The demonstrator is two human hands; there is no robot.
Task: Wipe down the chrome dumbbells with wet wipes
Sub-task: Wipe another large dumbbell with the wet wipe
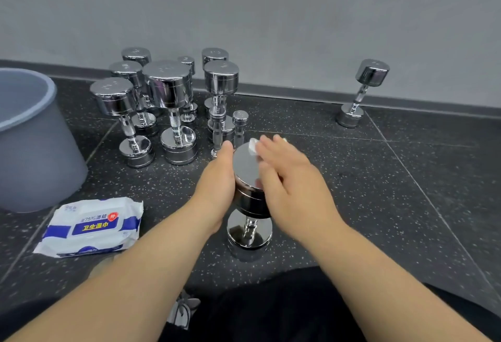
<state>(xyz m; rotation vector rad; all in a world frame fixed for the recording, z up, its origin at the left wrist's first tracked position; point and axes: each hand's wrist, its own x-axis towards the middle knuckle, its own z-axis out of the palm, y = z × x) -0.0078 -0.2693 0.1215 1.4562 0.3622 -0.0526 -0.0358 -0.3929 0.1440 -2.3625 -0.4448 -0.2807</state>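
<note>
wipes pack (92, 226) | "75% 酒精" | "卫生湿巾" | red badge "外"

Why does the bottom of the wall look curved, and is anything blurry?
Head view: the wide-angle lens bows the baseboard. The right hand and the wipe are smeared by motion. The dumbbell under them mirrors its surroundings. The light is soft and even, and shadows are faint.
</note>
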